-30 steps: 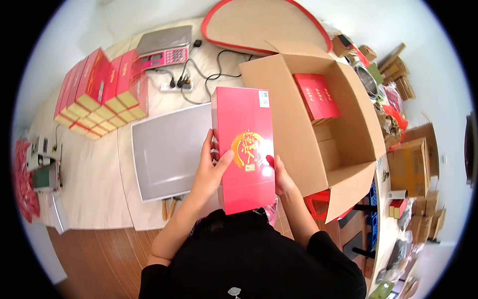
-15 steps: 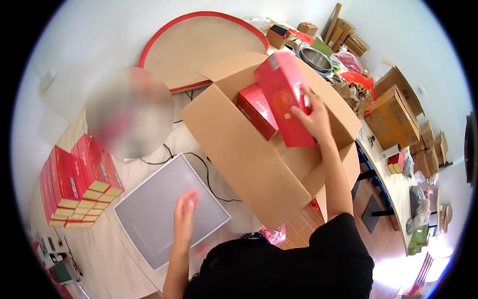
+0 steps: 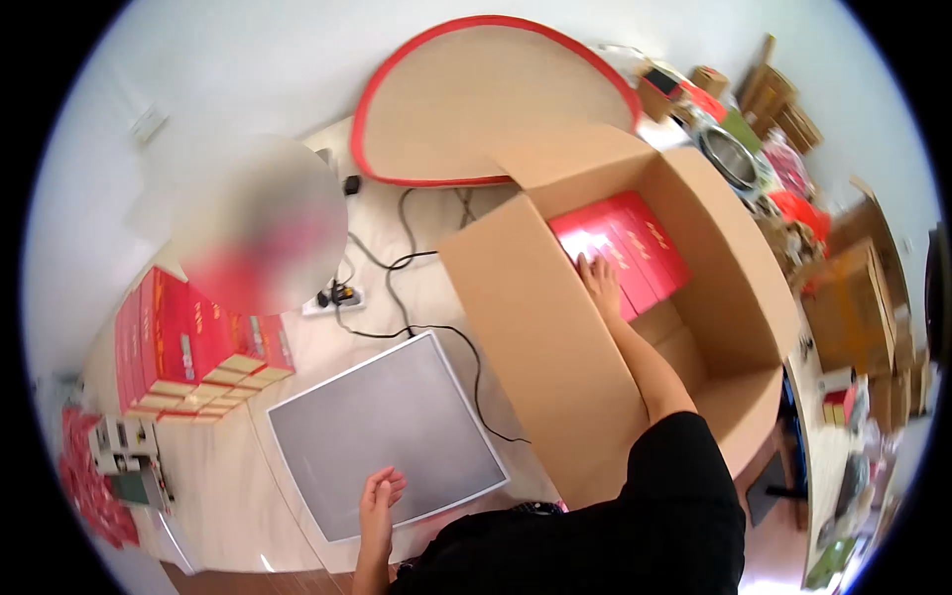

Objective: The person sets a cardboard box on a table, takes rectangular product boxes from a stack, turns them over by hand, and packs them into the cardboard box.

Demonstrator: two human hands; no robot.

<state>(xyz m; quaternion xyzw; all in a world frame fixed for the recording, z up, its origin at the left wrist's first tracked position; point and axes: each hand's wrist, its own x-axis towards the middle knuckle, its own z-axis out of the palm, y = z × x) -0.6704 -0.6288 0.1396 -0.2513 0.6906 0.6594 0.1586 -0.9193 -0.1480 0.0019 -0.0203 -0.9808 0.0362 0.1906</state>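
Note:
My right hand [image 3: 601, 288] reaches into an open cardboard carton [image 3: 729, 268]. Its fingers lie outstretched on the near side of the red gift boxes [image 3: 640, 238], which rest side by side at the carton's far end, gold lettering facing up. Part of the carton's bottom shows beside them. My left hand [image 3: 382, 494] holds nothing; its fingers are loosely bent and apart, above the lower edge of a grey panel with a white frame [image 3: 392, 426]. At left stands a stack of red boxes [image 3: 188, 347] with cream ends.
A power strip [image 3: 334, 298] and black cables lie between panel and carton. Behind leans a beige board with red rim [image 3: 486, 99]. A blurred round patch [image 3: 258, 223] covers part of the left. Rightward, another table holds a metal bowl [image 3: 729, 156] and cardboard boxes [image 3: 853, 307].
The red box my right hand held above the carton now lies inside with the others, and that hand is flat on the boxes. The view has shifted left, and my left hand appears lower.

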